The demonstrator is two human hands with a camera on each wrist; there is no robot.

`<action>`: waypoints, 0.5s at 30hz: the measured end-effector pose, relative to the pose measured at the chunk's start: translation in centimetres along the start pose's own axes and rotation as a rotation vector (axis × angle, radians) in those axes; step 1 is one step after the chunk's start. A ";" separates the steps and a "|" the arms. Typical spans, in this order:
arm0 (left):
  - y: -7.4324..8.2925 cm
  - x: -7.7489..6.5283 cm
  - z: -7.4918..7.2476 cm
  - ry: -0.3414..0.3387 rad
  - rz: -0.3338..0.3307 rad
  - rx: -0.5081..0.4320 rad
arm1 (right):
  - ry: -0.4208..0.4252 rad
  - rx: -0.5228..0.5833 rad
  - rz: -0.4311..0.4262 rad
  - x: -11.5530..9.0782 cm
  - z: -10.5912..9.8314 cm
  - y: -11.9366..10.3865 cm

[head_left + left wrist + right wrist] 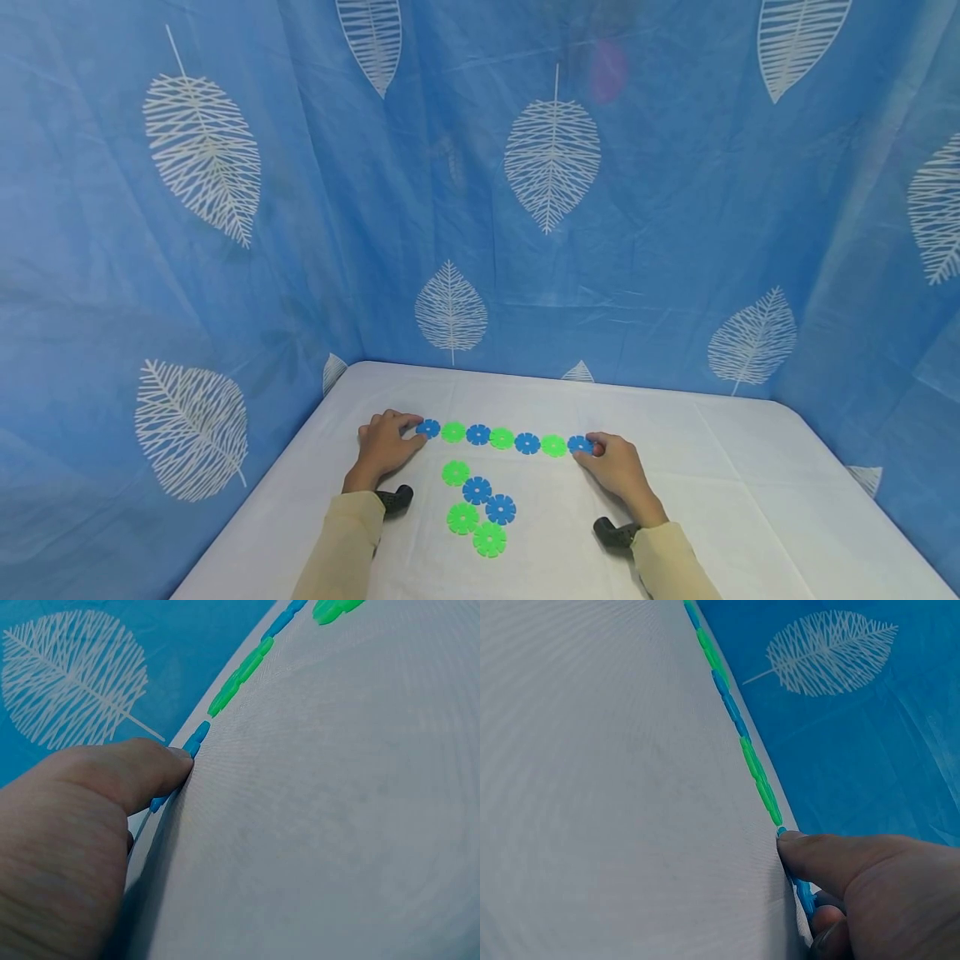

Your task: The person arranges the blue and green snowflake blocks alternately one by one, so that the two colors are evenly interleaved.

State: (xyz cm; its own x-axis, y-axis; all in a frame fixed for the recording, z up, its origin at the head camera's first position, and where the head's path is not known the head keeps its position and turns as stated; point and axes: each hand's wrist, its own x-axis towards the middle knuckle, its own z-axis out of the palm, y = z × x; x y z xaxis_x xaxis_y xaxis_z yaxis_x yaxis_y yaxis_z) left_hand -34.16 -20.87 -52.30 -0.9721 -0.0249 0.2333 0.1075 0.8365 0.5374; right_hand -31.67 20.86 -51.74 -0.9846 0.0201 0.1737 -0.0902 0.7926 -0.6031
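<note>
Several notched plastic flower discs, blue and green by turns, form a straight row across the table. My left hand (387, 445) pinches the blue disc (429, 428) at the row's left end between thumb and fingers. At the opposite end, my right hand (619, 467) grips another blue disc (577, 444) by its outer side. In the left wrist view the thumb (161, 769) lies against the blue disc's edge. The right wrist view has the thumb (817, 855) over its disc, with fingertips curled behind. Beside each held disc is a green one (453, 432), (553, 446).
Nearer me, a loose cluster of green discs (491, 540) and blue discs (500, 509) lies between the forearms. A white cloth covers the table (750, 500). Blue curtains (645, 250) with white leaf prints stand behind and at both sides.
</note>
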 end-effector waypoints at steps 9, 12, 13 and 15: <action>-0.2 0.0 0.0 0.006 0.009 0.002 | 0.016 0.021 -0.004 0.2 0.3 0.1; -0.2 0.0 0.0 0.004 0.010 0.002 | 0.025 0.043 -0.010 0.2 0.3 0.2; -0.2 0.0 0.0 0.002 0.010 0.002 | 0.025 0.049 -0.014 0.2 0.3 0.2; -0.1 0.1 0.0 0.000 0.007 0.001 | 0.020 0.056 -0.020 0.2 0.3 0.1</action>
State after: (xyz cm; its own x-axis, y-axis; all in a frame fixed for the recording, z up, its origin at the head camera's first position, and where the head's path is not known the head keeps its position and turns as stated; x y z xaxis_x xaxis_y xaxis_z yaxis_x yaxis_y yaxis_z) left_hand -34.24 -21.00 -52.34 -0.9713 -0.0191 0.2373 0.1141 0.8373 0.5348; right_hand -31.91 20.81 -51.99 -0.9794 0.0169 0.2010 -0.1187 0.7577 -0.6418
